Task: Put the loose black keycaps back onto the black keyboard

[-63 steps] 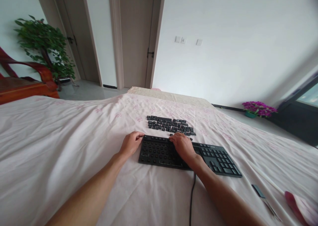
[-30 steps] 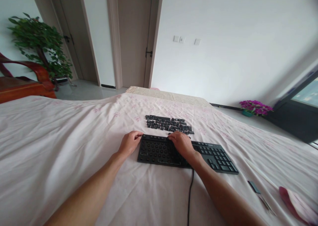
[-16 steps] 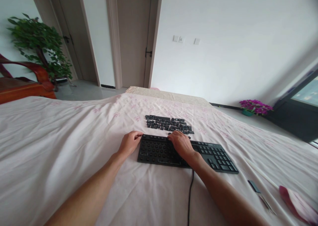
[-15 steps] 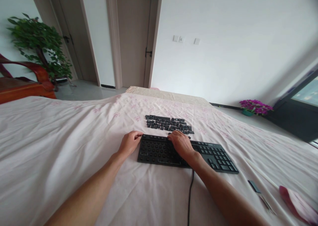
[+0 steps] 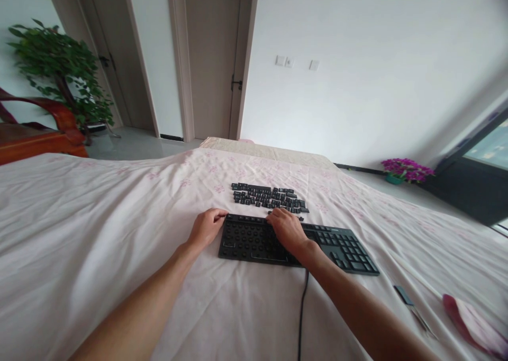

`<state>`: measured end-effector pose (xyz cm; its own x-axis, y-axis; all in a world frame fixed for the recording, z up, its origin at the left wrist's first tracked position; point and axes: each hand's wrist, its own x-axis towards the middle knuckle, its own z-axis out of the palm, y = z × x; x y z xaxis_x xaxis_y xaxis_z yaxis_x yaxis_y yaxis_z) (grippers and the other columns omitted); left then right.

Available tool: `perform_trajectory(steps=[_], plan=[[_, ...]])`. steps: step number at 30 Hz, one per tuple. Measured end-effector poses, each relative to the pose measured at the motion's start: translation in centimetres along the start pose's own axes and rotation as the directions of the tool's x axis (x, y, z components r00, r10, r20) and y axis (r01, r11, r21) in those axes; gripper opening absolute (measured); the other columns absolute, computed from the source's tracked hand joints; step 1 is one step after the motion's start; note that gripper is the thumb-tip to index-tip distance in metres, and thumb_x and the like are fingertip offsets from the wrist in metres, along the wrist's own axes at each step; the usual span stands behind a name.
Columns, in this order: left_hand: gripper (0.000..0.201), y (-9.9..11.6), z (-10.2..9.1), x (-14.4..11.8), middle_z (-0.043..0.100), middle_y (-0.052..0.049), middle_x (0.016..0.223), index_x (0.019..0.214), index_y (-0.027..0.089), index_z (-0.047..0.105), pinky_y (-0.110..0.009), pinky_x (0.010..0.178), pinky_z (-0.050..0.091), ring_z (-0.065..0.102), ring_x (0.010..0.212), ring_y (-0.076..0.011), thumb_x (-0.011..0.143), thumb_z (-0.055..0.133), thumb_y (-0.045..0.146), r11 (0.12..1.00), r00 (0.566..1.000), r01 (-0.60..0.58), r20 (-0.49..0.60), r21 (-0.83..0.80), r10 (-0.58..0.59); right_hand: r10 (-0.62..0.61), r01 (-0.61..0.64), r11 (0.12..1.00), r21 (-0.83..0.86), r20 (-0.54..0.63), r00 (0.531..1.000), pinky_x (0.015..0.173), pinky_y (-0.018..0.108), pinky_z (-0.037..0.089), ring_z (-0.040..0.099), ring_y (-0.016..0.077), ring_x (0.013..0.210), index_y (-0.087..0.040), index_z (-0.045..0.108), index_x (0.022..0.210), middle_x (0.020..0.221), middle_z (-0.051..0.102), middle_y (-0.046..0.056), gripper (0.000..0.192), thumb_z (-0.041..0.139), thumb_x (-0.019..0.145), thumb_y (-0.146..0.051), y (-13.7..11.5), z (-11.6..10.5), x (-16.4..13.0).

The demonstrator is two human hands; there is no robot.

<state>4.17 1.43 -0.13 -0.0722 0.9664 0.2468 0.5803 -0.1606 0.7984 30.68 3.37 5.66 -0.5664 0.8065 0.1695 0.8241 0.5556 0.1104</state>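
A black keyboard point(image 5: 246, 239) lies on the pale cloth. Most keycaps are gone from its main block, while the number pad point(image 5: 353, 250) at the right keeps its keys. My left hand point(image 5: 206, 227) pinches the keyboard's far left corner between thumb and fingers. Over the keyboard's top row rests my right hand point(image 5: 286, 227), its fingers drawn together and bent down; whatever lies beneath the fingertips is hidden. Just beyond the keyboard, loose black keycaps point(image 5: 262, 196) sit in rough rows. The keyboard's cable point(image 5: 302, 313) runs toward me below my right wrist.
To the right on the cloth point(image 5: 119, 234) lie a dark-handled tool with a metal end point(image 5: 413, 305) and a pink cloth item point(image 5: 472, 324). Beyond are a wooden chair point(image 5: 51, 123), a green plant point(image 5: 59, 70), and purple flowers point(image 5: 408, 169) in a pot.
The whole view has shifted very slightly. Both hands keep practically the same places on the keyboard, and the loose keycaps look unchanged.
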Motion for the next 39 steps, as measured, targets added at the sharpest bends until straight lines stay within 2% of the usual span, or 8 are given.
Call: perform_trajectory(steps=[6, 12, 17, 20, 23, 33, 39], plan=[[0.027, 0.1, 0.0, -0.1, 0.076, -0.004, 0.102, 0.098, 0.021, 0.074, -0.026, 0.084, 0.052, 0.07, 0.092, -0.0181, 0.081, 0.053, 0.022, 1.0, 1.0, 0.009, -0.002, 0.005, -0.009, 0.033, -0.032, 0.999, -0.039, 0.013, 0.999, 0.082, 0.028, 0.04, 0.054, 0.0202, 0.094, -0.019, 0.067, 0.094, 0.099, 0.063, 0.01, 0.025, 0.044, 0.091, -0.012, -0.7, 0.4, -0.5], [0.026, 0.2, 0.0, -0.1, 0.076, -0.003, 0.101, 0.098, 0.021, 0.074, -0.026, 0.083, 0.052, 0.071, 0.09, -0.0178, 0.081, 0.053, 0.023, 1.0, 1.0, 0.011, -0.003, 0.015, -0.011, 0.025, -0.023, 0.999, -0.034, 0.059, 0.998, 0.081, 0.027, 0.041, 0.056, 0.02, 0.095, -0.019, 0.066, 0.097, 0.1, 0.063, 0.009, 0.026, 0.044, 0.089, -0.009, -0.8, -0.2, -0.7], [0.027, 0.1, -0.1, 0.0, 0.076, -0.003, 0.101, 0.098, 0.022, 0.073, -0.026, 0.082, 0.052, 0.07, 0.09, -0.0179, 0.081, 0.054, 0.024, 1.0, 1.0, 0.002, -0.002, 0.015, -0.002, 0.024, -0.022, 0.999, -0.042, 0.052, 0.998, 0.083, 0.028, 0.041, 0.056, 0.0212, 0.097, -0.017, 0.066, 0.102, 0.102, 0.064, 0.011, 0.029, 0.045, 0.086, -0.006, -1.2, -0.5, -0.9], [0.026, 0.0, 0.0, 0.0, 0.076, -0.003, 0.101, 0.099, 0.021, 0.073, -0.026, 0.083, 0.052, 0.07, 0.09, -0.0181, 0.081, 0.054, 0.024, 1.0, 1.0, 0.002, -0.006, 0.01, -0.002, 0.066, -0.068, 0.997, 0.029, 0.056, 0.996, 0.078, 0.026, 0.041, 0.058, 0.0188, 0.092, -0.02, 0.069, 0.093, 0.096, 0.065, 0.008, 0.027, 0.043, 0.092, -0.015, -0.8, -0.5, -0.5], [0.027, 0.0, 0.0, 0.0, 0.076, -0.003, 0.102, 0.099, 0.021, 0.073, -0.027, 0.084, 0.052, 0.07, 0.091, -0.0185, 0.081, 0.054, 0.025, 1.0, 1.0, 0.003, -0.003, 0.001, -0.003, 0.112, -0.117, 0.986, 0.117, 0.047, 0.993, 0.076, 0.024, 0.041, 0.06, 0.0171, 0.091, -0.022, 0.072, 0.094, 0.094, 0.067, 0.005, 0.03, 0.042, 0.095, -0.023, -0.1, -0.3, 0.0], [0.028, -0.4, 0.1, 0.0, 0.076, -0.003, 0.102, 0.1, 0.021, 0.074, -0.028, 0.084, 0.052, 0.07, 0.093, -0.0191, 0.082, 0.053, 0.025, 1.0, 1.0, -0.02, -0.002, 0.016, 0.02, 0.246, -0.219, 0.901, 0.375, -0.026, 0.969, 0.083, 0.024, 0.041, 0.062, 0.0168, 0.095, -0.024, 0.074, 0.097, 0.099, 0.069, 0.002, 0.022, 0.054, 0.09, -0.027, 1.7, 1.5, 0.0], [0.027, -0.5, 0.2, 0.1, 0.076, -0.003, 0.102, 0.099, 0.02, 0.074, -0.028, 0.084, 0.052, 0.07, 0.092, -0.0189, 0.082, 0.053, 0.025, 1.0, 1.0, -0.02, -0.006, 0.017, 0.02, 0.258, -0.202, 0.876, 0.439, -0.072, 0.963, 0.081, 0.023, 0.042, 0.061, 0.0154, 0.09, -0.025, 0.075, 0.095, 0.096, 0.066, 0.003, 0.02, 0.057, 0.089, -0.027, 1.9, 2.3, -0.2]])
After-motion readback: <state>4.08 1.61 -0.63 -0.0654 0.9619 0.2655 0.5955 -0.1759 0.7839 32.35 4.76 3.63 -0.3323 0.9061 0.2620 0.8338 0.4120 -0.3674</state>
